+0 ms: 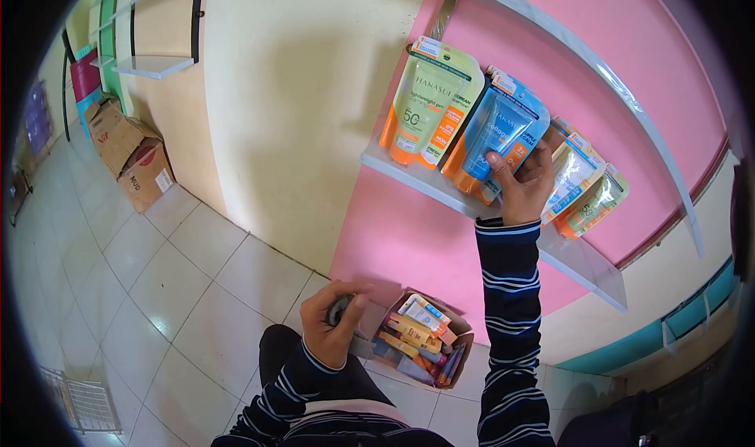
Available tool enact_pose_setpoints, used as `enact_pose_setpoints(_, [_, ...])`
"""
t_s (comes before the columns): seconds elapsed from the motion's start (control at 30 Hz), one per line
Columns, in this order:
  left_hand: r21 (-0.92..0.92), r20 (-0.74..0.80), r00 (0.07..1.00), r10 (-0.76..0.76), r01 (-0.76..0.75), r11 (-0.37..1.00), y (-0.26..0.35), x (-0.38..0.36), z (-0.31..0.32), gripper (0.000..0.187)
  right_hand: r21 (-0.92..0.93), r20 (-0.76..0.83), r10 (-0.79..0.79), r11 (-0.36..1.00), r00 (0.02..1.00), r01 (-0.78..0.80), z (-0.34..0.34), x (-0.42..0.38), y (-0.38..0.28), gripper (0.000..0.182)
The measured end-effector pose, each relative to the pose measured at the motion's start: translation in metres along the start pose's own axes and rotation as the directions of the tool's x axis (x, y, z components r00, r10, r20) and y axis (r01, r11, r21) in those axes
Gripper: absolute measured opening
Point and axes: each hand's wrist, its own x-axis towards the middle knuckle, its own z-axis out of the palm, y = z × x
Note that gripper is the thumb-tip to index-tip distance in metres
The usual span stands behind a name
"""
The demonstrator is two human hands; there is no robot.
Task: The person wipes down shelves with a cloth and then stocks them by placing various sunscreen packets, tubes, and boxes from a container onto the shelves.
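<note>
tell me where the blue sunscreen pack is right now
In the head view, the blue sunscreen pack is on the upper right shelf, in the right hand, between the green pack and the white one.

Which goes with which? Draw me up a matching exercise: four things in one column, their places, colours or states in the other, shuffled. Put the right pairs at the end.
Things
1. Blue pack
2. Box of tubes
3. Left hand
4. Wall behind the shelf

Places, colours or states
A. Pink
B. Curled around a dark object
C. Held by the right hand
D. Open, lower than the shelf

Pairs: 1-C, 2-D, 3-B, 4-A
</note>
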Motion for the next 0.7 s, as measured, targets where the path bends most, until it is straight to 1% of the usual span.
enact_pose_setpoints(0.1, [-0.001,-0.001,1.0,-0.001,0.001,1.0,0.0,0.0,0.0,0.017,-0.008,-0.005,0.005,1.0,1.0,-0.005,0.002,-0.004,-0.003,0.048])
enact_pose_setpoints(0.17, [0.0,0.0,1.0,0.0,0.0,1.0,0.0,-0.001,0.0,0.017,-0.087,-0.015,-0.069,0.994,0.997,0.068,0.004,-0.007,0.0,0.053])
enact_pose_setpoints(0.27, [0.002,-0.015,1.0,0.022,-0.022,1.0,-0.001,-0.001,0.001,0.017,-0.136,-0.021,-0.078,0.988,0.997,0.075,0.008,-0.018,-0.001,0.055])
enact_pose_setpoints(0.3, [0.005,-0.01,1.0,0.03,-0.03,1.0,0.0,-0.002,0.001,0.017,-0.136,-0.022,-0.08,0.988,0.997,0.077,0.009,-0.022,-0.001,0.055])
enact_pose_setpoints(0.37, [0.008,-0.005,0.999,0.039,-0.039,0.999,0.002,-0.002,0.0,0.017,-0.188,-0.055,-0.033,0.982,0.998,0.022,0.009,-0.028,0.0,0.055])
enact_pose_setpoints(0.43, [-0.012,-0.002,1.0,-0.012,0.012,1.0,0.004,-0.003,-0.001,0.011,-0.196,-0.05,-0.016,0.981,0.999,0.006,0.008,-0.029,0.003,0.054])
enact_pose_setpoints(0.47, [-0.011,0.0,1.0,-0.012,0.012,1.0,0.004,-0.004,-0.001,0.011,-0.205,-0.046,0.001,0.979,0.999,-0.011,0.008,-0.03,0.004,0.054])
enact_pose_setpoints(0.7, [-0.022,-0.013,1.0,-0.008,0.007,1.0,0.002,-0.004,0.0,0.011,-0.178,-0.054,-0.003,0.984,0.999,-0.007,0.007,-0.026,0.011,0.051])
